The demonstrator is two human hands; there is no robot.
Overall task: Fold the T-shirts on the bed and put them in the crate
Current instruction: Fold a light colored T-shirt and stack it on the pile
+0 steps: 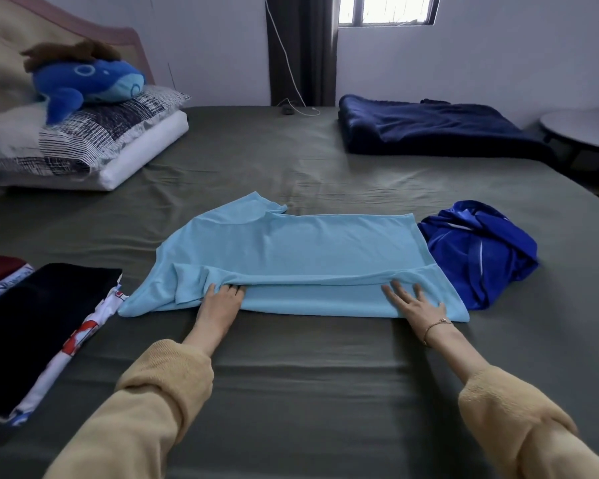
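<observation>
The light-blue T-shirt point(291, 250) lay flat on the grey-green bed sheet point(291, 375), its long axis running left–right across the person, collar end to the left and hem to the right. The left hand point(222, 302) rested at the near fold by the sleeve, fingertips tucked under the lifted edge, apparently gripping it, though the cloth hid the tips. The right hand point(412, 302) lay flat with fingers spread on the near strip toward the hem, holding nothing. Risk, as judged: with one hand pulling and the other only pressing, the fold could run crooked, or the slack ridge between the hands could bunch. The left sleeve looked loose and might spill out of the fold. A crumpled royal-blue shirt point(481, 250) touched the T-shirt's hem end and could get dragged along. Left of the T-shirt sat a stack of folded garments point(42, 323). No crate was in view.
</observation>
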